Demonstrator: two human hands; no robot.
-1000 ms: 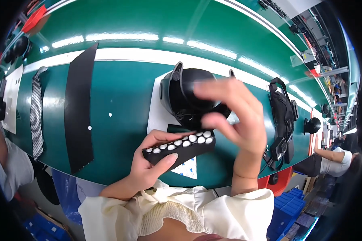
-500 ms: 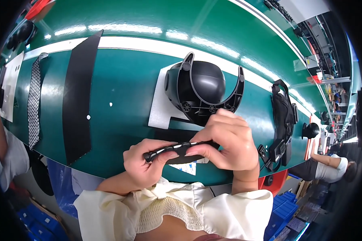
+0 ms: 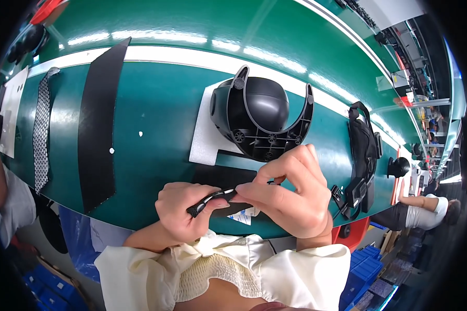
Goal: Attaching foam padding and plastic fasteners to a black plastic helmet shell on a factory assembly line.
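Just above the near edge of the green bench, both hands grip a narrow, bent black strip (image 3: 210,200) with white patches along it. My left hand (image 3: 180,211) pinches its left end between thumb and fingers. At the other end, my right hand (image 3: 294,194) is closed on it, its fingers hiding much of that part. Beyond them sits a black plastic shell (image 3: 223,122) with two upright arms around a rounded dome (image 3: 267,103), partly on a white foam pad (image 3: 201,142). Below the hands lie a flat black piece (image 3: 220,175) and a small printed paper (image 3: 241,217).
To the left lie a long black sheet (image 3: 101,124) and a white-dotted black strip (image 3: 41,135). A black strap assembly (image 3: 363,150) rests at right. Other people (image 3: 10,199) work at both sides. Blue bins (image 3: 366,269) stand below the bench.
My right hand has shifted slightly and turned, its fingers now lower over the strip. The strip looks more bent and less of it shows between my hands.
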